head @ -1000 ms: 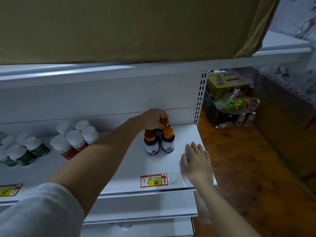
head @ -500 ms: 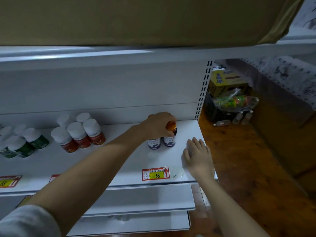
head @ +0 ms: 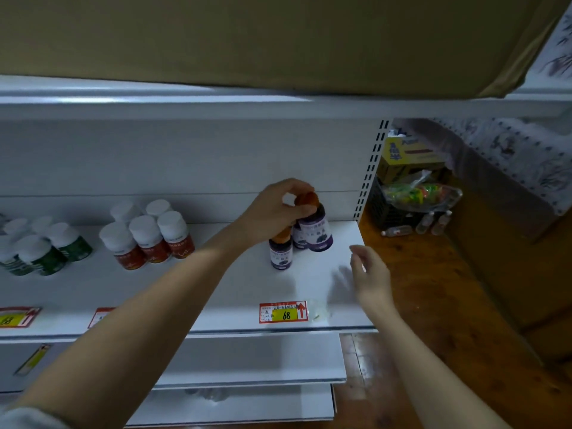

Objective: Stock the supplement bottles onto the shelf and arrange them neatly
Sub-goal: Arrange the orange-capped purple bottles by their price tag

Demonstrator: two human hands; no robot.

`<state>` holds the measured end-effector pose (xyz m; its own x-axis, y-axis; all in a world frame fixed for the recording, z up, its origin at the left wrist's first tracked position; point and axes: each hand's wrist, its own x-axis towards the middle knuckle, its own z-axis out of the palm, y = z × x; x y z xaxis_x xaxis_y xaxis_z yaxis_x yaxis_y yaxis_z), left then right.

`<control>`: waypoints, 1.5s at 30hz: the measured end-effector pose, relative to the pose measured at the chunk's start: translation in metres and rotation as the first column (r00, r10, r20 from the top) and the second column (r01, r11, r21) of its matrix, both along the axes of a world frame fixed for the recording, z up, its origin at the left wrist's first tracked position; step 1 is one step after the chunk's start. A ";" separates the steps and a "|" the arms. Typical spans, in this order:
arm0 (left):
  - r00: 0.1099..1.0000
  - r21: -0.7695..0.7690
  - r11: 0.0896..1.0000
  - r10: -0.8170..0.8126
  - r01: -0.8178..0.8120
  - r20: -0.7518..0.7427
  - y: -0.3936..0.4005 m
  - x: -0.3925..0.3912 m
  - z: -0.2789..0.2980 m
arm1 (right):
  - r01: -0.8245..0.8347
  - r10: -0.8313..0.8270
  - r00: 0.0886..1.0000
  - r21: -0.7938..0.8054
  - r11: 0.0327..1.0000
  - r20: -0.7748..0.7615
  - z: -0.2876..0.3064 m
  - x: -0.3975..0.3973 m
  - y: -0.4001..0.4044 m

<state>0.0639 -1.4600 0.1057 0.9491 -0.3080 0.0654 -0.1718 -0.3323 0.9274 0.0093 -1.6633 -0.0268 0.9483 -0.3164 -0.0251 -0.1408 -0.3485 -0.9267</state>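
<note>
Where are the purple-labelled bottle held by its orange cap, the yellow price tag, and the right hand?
purple-labelled bottle (head: 316,235): head view, label front.
yellow price tag (head: 283,312): head view, centre.
right hand (head: 371,275): head view, back.

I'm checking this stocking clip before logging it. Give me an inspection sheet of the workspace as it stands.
Surface: white shelf, price tag reading 68 at its front edge.
Job's things: three purple-label bottles; the left hand grips the orange cap of one, lifted and tilted; one stands in front, another is partly hidden behind.
Clutter: white-capped red-label bottles and green-label bottles stand further left.
Grippers: left hand on the cap; right hand open above the shelf's right end.
Cables: nothing seen.
Surroundings: cardboard box overhead; yellow carton, bagged goods and clear bottles on the wooden floor, right.
</note>
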 end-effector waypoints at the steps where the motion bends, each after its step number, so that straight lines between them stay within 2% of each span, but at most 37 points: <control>1: 0.999 -0.086 0.996 -0.004 0.000 -0.048 0.004 -0.007 0.008 | -0.003 0.000 0.997 0.047 0.999 0.072 0.013 -0.006 0.004; 4: 0.996 -0.160 0.987 0.006 -0.020 -0.086 0.017 -0.025 0.027 | -0.125 0.084 0.982 0.252 0.960 0.168 0.046 -0.024 0.025; 8: 0.994 -0.126 0.989 0.060 -0.072 -0.092 0.033 -0.048 0.035 | -0.313 0.298 0.946 0.579 0.753 0.125 0.075 -0.048 0.060; 11: 0.982 -0.107 0.980 0.154 -0.165 -0.105 0.044 -0.061 0.028 | -0.383 0.390 0.908 0.682 0.623 0.154 0.080 -0.062 0.084; 13: 0.962 -0.127 0.961 0.228 -0.248 -0.153 0.050 -0.067 0.019 | -0.375 0.389 0.908 0.710 0.596 0.153 0.076 -0.068 0.095; 17: 0.919 -0.135 0.934 0.287 -0.332 -0.271 0.063 -0.075 0.003 | -0.331 0.364 0.923 0.743 0.581 0.126 0.065 -0.071 0.108; 20: 0.922 -0.177 0.941 0.224 -0.289 -0.316 0.073 -0.083 -0.002 | -0.324 0.352 0.926 0.767 0.553 0.137 0.061 -0.070 0.114; 23: 0.934 -0.199 0.951 0.167 -0.237 -0.315 0.080 -0.089 -0.003 | -0.334 0.343 0.927 0.752 0.569 0.153 0.062 -0.068 0.120; 26: 0.940 -0.177 0.961 0.152 -0.213 -0.305 0.083 -0.092 0.000 | -0.352 0.331 0.929 0.671 0.653 0.166 0.065 -0.065 0.125; 29: 0.950 -0.153 0.966 0.161 -0.207 -0.268 0.084 -0.096 0.002 | -0.412 0.377 0.910 0.454 0.790 0.171 0.069 -0.064 0.127; 34: 0.955 -0.124 0.967 0.193 -0.225 -0.225 0.086 -0.099 0.004 | -0.403 0.368 0.915 0.295 0.866 0.169 0.074 -0.064 0.137; 37: 0.940 -0.131 0.950 0.248 -0.283 -0.235 0.089 -0.099 0.004 | -0.432 0.395 0.901 0.303 0.849 0.178 0.078 -0.063 0.139; 41: 0.916 -0.191 0.919 0.282 -0.343 -0.286 0.094 -0.098 0.004 | -0.504 0.495 0.846 0.595 0.626 0.195 0.083 -0.060 0.137; 42: 0.915 -0.203 0.917 0.277 -0.343 -0.294 0.094 -0.097 0.005 | -0.504 0.495 0.844 0.616 0.605 0.205 0.084 -0.059 0.136; 45: 0.930 -0.190 0.930 0.260 -0.313 -0.261 0.093 -0.098 0.006 | -0.488 0.458 0.864 0.569 0.662 0.208 0.085 -0.059 0.136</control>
<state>-0.0337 -1.3672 0.1121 0.9916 -0.0232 -0.1273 0.1239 -0.1137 0.9858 -0.0496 -1.5272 0.0583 0.9708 0.2398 -0.0025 -0.0652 0.2541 -0.9650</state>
